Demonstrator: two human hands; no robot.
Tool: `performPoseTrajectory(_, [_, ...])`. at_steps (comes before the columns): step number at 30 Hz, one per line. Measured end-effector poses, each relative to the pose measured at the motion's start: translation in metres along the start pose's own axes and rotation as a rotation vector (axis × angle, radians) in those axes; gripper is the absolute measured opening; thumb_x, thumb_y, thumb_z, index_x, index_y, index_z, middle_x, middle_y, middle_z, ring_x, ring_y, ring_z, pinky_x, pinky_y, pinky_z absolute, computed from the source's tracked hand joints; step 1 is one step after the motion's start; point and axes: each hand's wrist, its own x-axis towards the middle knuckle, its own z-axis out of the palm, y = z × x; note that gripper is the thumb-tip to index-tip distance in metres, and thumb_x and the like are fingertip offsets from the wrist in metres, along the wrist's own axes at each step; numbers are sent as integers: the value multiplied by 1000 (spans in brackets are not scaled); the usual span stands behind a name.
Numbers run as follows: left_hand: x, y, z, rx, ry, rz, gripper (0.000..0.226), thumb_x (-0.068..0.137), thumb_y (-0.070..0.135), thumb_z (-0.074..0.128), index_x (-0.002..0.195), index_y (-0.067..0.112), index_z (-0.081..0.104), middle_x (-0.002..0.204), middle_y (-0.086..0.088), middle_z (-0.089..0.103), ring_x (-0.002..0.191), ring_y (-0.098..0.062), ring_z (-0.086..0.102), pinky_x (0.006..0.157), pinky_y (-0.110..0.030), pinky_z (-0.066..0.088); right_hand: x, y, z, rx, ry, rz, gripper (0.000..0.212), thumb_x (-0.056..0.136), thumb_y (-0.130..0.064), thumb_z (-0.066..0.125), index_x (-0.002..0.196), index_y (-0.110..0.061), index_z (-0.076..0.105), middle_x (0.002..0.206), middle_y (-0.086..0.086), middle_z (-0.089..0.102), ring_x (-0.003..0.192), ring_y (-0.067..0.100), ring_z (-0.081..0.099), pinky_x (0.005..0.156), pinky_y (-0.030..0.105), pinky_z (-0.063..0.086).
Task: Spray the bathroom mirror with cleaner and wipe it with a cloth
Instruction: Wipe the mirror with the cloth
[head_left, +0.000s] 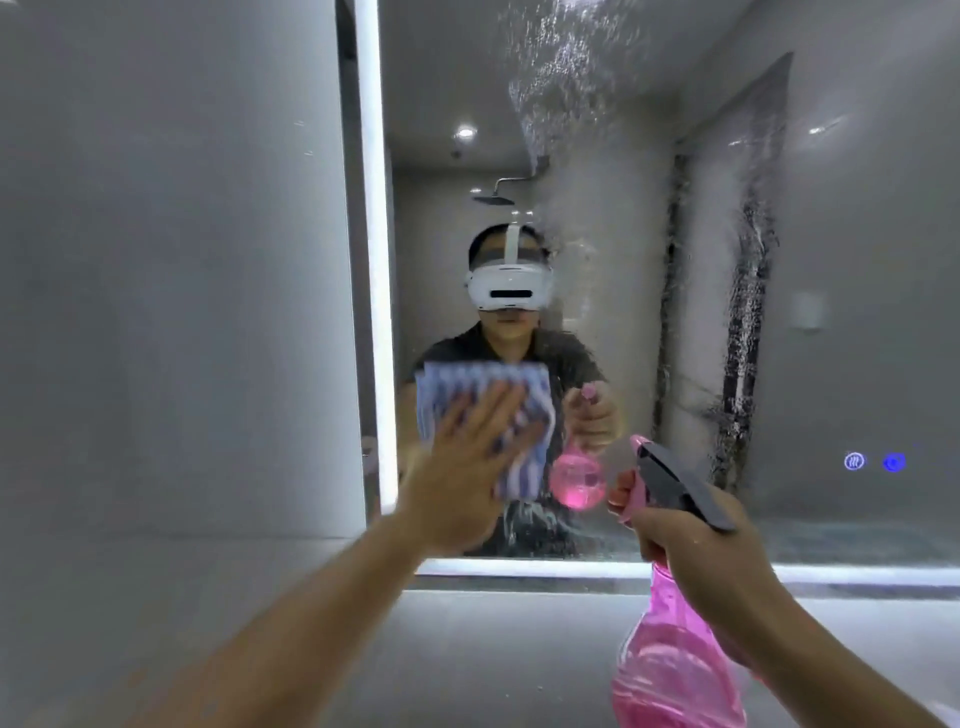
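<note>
Against the mirror (831, 260), left hand (457, 467) flat on cloth (488, 384).

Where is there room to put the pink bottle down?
The grey counter below the mirror looks bare between the two forearms. Up at the glass it is crowded: the left hand presses the striped cloth, and the right hand holds the spray bottle.

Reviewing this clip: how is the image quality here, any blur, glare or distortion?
Head view: the left hand and blue-striped cloth are motion-blurred; the pink translucent spray bottle is soft. The wall mirror's lit edge strips bloom white, droplets glint, and its edges bow from the wide lens.
</note>
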Motion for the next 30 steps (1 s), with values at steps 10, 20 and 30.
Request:
performPoseTrajectory(10, [-107, 29, 22, 110, -322, 281, 68, 83, 46, 45, 147, 30, 29, 152, 1, 38, 148, -24, 0, 119, -45, -9, -14, -6, -3, -34, -18, -27, 8, 59, 11, 53, 62, 10, 46, 43, -3, 35, 52, 17, 29, 50, 30, 25])
performPoseTrajectory(20, [133, -142, -96, -80, 49, -386, 79, 89, 54, 26, 152, 12, 2, 160, -18, -3, 147, -32, -7, 114, -41, -15, -8, -33, -6, -16, -91, -108, 31, 61, 13, 52, 45, -11, 41, 38, -9, 40, 36, 2, 26, 43, 25, 25])
performPoseTrajectory(30, [-43, -1, 7, -85, -76, 91, 64, 90, 35, 42, 150, 25, 19, 157, -9, 25, 146, -28, 10, 117, -51, -2, -4, -31, 16, -20, -158, -87, 38, 60, 12, 48, 43, -21, 45, 32, -11, 35, 35, 2, 26, 37, 15, 26])
